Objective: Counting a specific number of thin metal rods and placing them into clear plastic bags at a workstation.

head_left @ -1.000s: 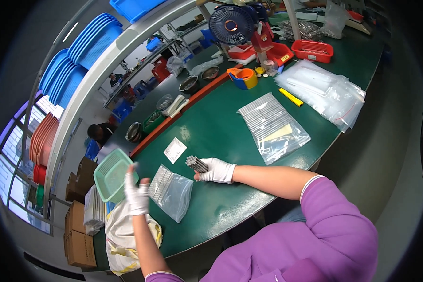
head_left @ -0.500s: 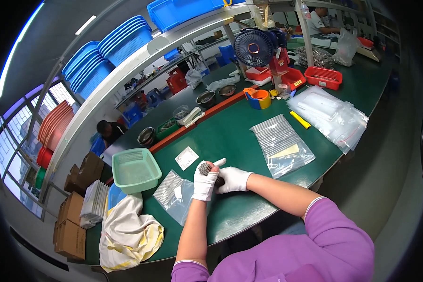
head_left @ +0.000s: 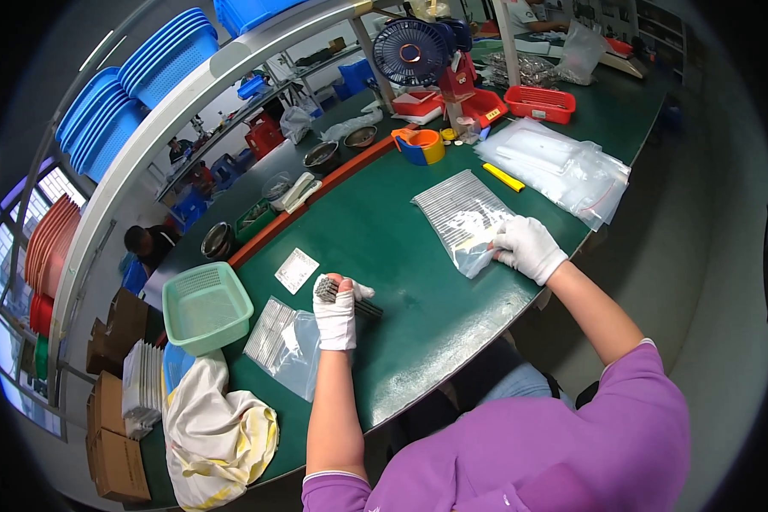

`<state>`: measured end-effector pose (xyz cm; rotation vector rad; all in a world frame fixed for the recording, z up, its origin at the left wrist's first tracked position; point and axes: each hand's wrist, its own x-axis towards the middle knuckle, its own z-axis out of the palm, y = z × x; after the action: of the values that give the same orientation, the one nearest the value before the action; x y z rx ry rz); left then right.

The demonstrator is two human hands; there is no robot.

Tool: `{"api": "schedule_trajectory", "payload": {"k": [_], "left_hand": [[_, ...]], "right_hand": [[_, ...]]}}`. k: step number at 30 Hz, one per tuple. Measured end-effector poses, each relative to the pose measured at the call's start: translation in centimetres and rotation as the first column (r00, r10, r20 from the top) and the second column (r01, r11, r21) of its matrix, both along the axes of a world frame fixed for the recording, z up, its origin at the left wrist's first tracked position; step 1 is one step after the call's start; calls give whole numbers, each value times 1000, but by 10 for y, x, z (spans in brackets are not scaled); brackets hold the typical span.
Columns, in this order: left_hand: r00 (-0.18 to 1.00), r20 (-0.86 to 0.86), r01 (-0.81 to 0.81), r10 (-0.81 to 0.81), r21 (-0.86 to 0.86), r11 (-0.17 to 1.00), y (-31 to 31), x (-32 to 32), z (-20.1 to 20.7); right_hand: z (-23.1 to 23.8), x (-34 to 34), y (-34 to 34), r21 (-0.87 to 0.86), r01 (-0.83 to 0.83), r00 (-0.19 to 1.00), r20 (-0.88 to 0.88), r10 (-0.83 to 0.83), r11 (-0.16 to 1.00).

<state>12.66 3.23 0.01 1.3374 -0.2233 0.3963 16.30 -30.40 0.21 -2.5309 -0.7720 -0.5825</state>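
My left hand (head_left: 335, 322), in a white glove with bare fingertips, is closed around a bundle of thin dark metal rods (head_left: 368, 307) above the green table. The rods' ends show beside the thumb. Over to the right, my gloved right hand (head_left: 531, 249) pinches the near end of a clear plastic bag (head_left: 457, 207) lying flat with a row of thin grey rods inside. A second clear bag (head_left: 292, 341) with similar rods lies just left of my left forearm. Beyond the left hand is a small white printed card (head_left: 297, 270).
A pale green basket (head_left: 207, 305) and a crumpled white cloth (head_left: 218, 435) sit at the left. Toward the back right are a yellow cutter (head_left: 503, 177), a tape dispenser (head_left: 420, 147), stacked plastic bags (head_left: 563, 166), a red basket (head_left: 540, 104) and a fan (head_left: 411, 53).
My right hand has left the rod bundle and moved right to the bag's near end. My left hand still holds the rods. The whole view has shifted, with the table's things now further left.
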Motion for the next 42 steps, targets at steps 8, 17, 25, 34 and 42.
{"api": "schedule_trajectory", "payload": {"k": [8, 17, 25, 34, 42], "left_hand": [[1000, 12, 0, 0, 14, 1000, 0, -3, -3], [1000, 19, -11, 12, -30, 999, 1, -1, -5], [1000, 24, -15, 16, -38, 999, 7, -2, -4], [999, 32, -25, 26, -42, 999, 9, 0, -8], [997, 41, -70, 70, -8, 998, 9, 2, -10]], "right_hand": [[24, 87, 28, 31, 126, 919, 372, -128, 992], [7, 96, 24, -52, -55, 987, 146, 62, 997], [37, 44, -23, -454, -113, 954, 198, 224, 884], [58, 65, -23, -822, -222, 914, 12, 404, 525], [19, 81, -28, -675, -279, 761, 279, 586, 683]]}}
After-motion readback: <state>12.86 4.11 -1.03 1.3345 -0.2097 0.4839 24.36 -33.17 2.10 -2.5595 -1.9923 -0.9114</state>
